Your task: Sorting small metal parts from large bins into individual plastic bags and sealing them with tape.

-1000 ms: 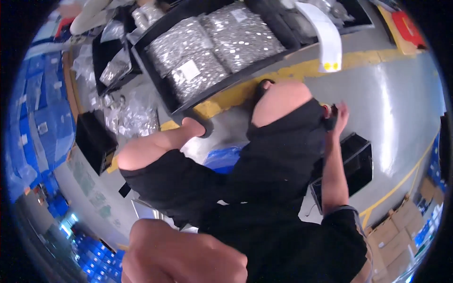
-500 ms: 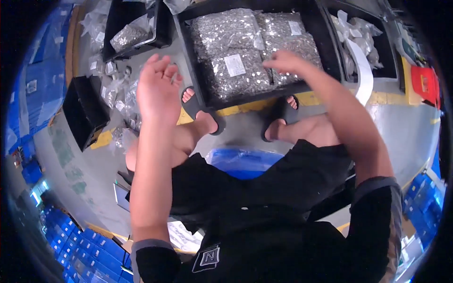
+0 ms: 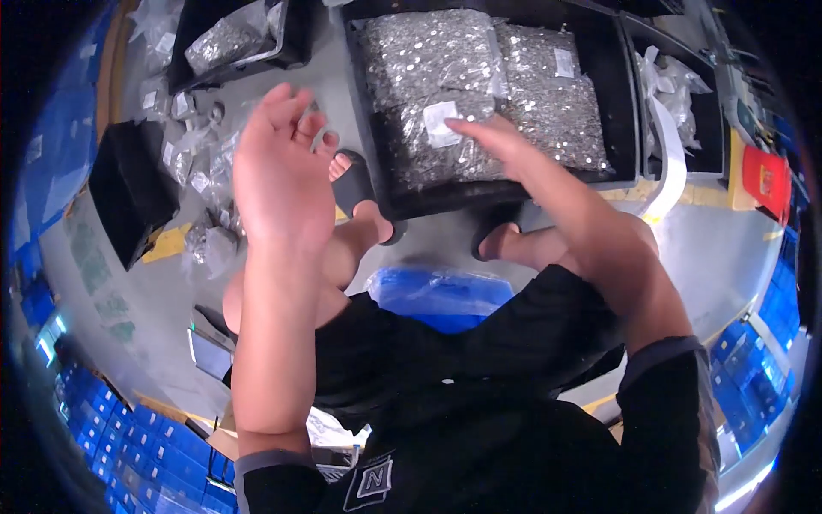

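In front of me a large black crate (image 3: 364, 141) holds several clear plastic bags of small shiny metal parts (image 3: 428, 51). My right hand (image 3: 501, 144) is over the near bag (image 3: 419, 158), a finger stretched out at its white label (image 3: 442, 122). Whether it touches the label I cannot tell. Nothing shows in that hand, and its fingers look apart. My left hand (image 3: 287, 176) hovers palm up left of the crate, its fingers loosely bent and apart, holding nothing.
Loose small bags (image 3: 201, 171) lie on the floor at left, beside a black bin (image 3: 133, 193). Another black bin (image 3: 248, 60) stands farther off. On the right are a bin of bags (image 3: 681, 111), a curled paper strip (image 3: 668, 163) and a red item (image 3: 765, 176).
My right hand has moved left and nearer, over the label. My left hand has shifted slightly left, still open. The view has shifted a little, with the crate now farther right.
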`<move>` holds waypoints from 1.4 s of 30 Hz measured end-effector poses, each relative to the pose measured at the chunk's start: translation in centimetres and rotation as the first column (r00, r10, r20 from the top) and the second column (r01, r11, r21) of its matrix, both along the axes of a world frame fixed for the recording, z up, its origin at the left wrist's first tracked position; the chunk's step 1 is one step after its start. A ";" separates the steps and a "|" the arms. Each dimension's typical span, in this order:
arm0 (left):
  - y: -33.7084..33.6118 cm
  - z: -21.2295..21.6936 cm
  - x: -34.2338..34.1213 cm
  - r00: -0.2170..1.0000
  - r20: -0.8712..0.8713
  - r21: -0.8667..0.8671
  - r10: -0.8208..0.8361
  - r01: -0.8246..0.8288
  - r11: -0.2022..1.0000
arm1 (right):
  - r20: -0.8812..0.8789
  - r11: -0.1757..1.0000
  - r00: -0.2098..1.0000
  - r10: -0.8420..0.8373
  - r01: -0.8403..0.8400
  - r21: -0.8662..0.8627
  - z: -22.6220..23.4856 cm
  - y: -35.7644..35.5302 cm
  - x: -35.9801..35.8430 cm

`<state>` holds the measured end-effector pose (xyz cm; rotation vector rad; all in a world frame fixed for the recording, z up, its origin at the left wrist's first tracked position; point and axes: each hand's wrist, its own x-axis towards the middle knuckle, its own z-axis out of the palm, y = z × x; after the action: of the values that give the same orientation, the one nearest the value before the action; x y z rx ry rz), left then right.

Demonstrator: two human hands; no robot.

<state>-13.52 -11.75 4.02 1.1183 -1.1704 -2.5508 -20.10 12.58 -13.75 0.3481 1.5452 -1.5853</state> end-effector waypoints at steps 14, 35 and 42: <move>0.2 -2.4 -0.7 0.989 0.042 -0.224 -0.143 0.149 0.963 | -0.639 0.804 0.569 0.518 -0.068 0.591 11.9 -5.1 2.3; -1.5 -4.2 4.6 0.964 -0.048 0.208 -0.261 0.265 0.942 | -0.912 0.990 0.389 0.128 -0.108 0.092 21.4 -9.4 6.3; -2.4 -6.1 6.2 0.923 0.255 0.055 -0.286 0.282 0.958 | -0.572 0.979 0.802 0.169 -0.071 0.189 15.6 -7.0 8.3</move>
<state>-7.36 -14.18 -2.05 1.4196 -1.4738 -2.6854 -11.76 5.58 1.84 -0.1869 2.1256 -1.5483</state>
